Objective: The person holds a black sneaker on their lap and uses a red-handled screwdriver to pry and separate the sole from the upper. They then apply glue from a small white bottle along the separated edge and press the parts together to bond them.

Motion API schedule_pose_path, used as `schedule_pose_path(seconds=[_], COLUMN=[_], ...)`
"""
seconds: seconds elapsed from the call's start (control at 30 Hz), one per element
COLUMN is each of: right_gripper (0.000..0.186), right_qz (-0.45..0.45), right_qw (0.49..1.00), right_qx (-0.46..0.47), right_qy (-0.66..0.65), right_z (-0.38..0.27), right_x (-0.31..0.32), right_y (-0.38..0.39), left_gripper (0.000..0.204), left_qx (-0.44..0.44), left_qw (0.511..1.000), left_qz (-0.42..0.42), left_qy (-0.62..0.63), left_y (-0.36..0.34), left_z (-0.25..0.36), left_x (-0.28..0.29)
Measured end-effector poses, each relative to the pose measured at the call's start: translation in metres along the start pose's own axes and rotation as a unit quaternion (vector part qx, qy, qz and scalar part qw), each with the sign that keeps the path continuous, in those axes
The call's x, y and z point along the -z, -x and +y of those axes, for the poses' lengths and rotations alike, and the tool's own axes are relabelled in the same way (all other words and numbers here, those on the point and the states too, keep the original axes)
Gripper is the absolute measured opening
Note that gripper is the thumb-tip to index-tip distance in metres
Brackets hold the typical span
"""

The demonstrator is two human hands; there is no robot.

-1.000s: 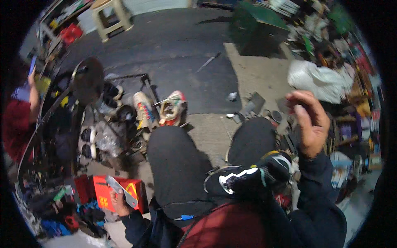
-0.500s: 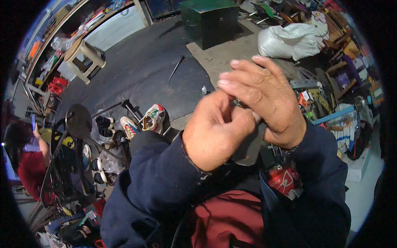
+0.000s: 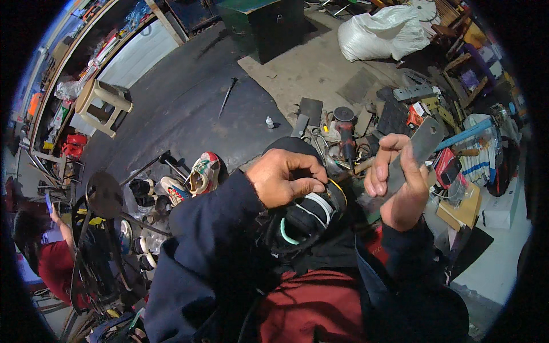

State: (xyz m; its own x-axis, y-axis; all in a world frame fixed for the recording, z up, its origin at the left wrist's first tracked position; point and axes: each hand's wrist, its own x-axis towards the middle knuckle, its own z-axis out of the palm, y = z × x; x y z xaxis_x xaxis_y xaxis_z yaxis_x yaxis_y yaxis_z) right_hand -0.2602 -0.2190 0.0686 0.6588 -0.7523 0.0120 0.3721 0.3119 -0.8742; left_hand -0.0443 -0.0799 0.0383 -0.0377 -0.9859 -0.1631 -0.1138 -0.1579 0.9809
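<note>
In my lap lies a black shoe (image 3: 293, 226) with white and mint-green stripes and a thin yellow edge. My left hand (image 3: 289, 178) is closed on its upper edge, finger and thumb pinched near the yellow part; whatever else is between them is hidden. To the right, raised beside the shoe, my right hand (image 3: 397, 183) is closed around a flat grey metal blade (image 3: 423, 140) with a rounded end and a small hole, held slanting up to the right. Pale sneakers with red trim (image 3: 203, 174) stand beyond my left sleeve.
An angle grinder (image 3: 346, 134) and scattered tools lie ahead right, a small white bottle (image 3: 269, 122) on the dark mat. Beyond stand a green chest (image 3: 260, 28), white sack (image 3: 377, 37) and plastic stool (image 3: 103, 108). Another person (image 3: 54, 257) sits far left beside a metal machine (image 3: 103, 194).
The blade was in my left hand, low at left; my hands met in the middle, and it is now in my right. My left hand has moved onto the shoe.
</note>
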Motion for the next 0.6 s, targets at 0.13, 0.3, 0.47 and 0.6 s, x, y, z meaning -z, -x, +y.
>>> schedule_pose_path(seconds=[0.13, 0.3, 0.47, 0.6], right_gripper=[0.028, 0.034, 0.040, 0.040], right_qz=[-0.012, -0.042, -0.091, -0.111], right_qw=[0.998, 0.995, 0.987, 0.981], right_qx=[0.031, 0.070, 0.130, 0.152], right_qy=[-0.052, -0.055, 0.015, 0.049], right_z=[0.007, 0.017, 0.028, 0.035], right_x=[-0.010, -0.024, -0.039, -0.047], right_y=[-0.002, 0.002, 0.006, 0.009], left_gripper=[0.016, 0.025, 0.109, 0.079], left_qx=[-0.030, -0.062, -0.129, -0.231], left_qw=[0.998, 0.997, 0.990, 0.963], left_qz=[-0.054, -0.049, 0.043, 0.119], left_qy=[-0.029, 0.025, 0.044, -0.073], left_y=[-0.015, -0.009, 0.040, 0.059], left_z=[0.002, -0.010, -0.025, -0.032], left_x=[0.007, -0.001, -0.013, -0.031])
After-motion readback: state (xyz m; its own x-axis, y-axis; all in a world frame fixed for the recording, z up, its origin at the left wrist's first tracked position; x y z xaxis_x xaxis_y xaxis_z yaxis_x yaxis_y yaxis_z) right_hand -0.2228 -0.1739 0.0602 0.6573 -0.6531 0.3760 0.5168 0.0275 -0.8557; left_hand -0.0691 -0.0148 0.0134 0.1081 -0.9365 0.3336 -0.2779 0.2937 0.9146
